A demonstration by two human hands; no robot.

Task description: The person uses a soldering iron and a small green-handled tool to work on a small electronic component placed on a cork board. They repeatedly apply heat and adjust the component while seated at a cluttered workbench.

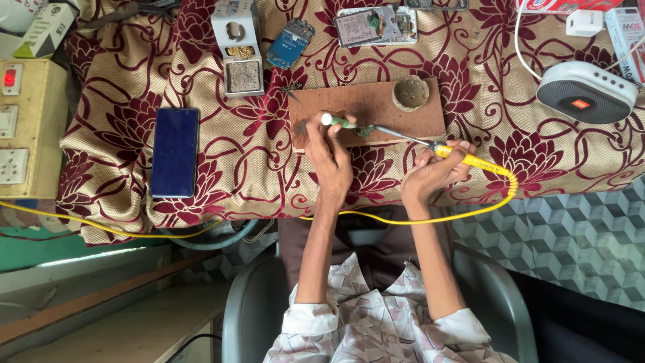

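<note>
Head view shows a worktop (222, 181) draped in floral cloth, with a brown board (376, 107) lying across it and a dark phone (175, 152) off to one side. Left hand (328, 151) is clamped on a small green part (351, 125) on the board, while right hand (435, 171) is closed around a yellow soldering iron (463, 158). Tip's right at the part, so I'd say soldering is underway, not finished.

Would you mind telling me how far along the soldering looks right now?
Done: phones lie opened at the table's far edge. In hand: the right hand holds the yellow soldering iron with its tip at a small green part, which the left hand steadies on the wooden board. Left: the joint's state cannot be seen; the phones are unassembled.
</note>
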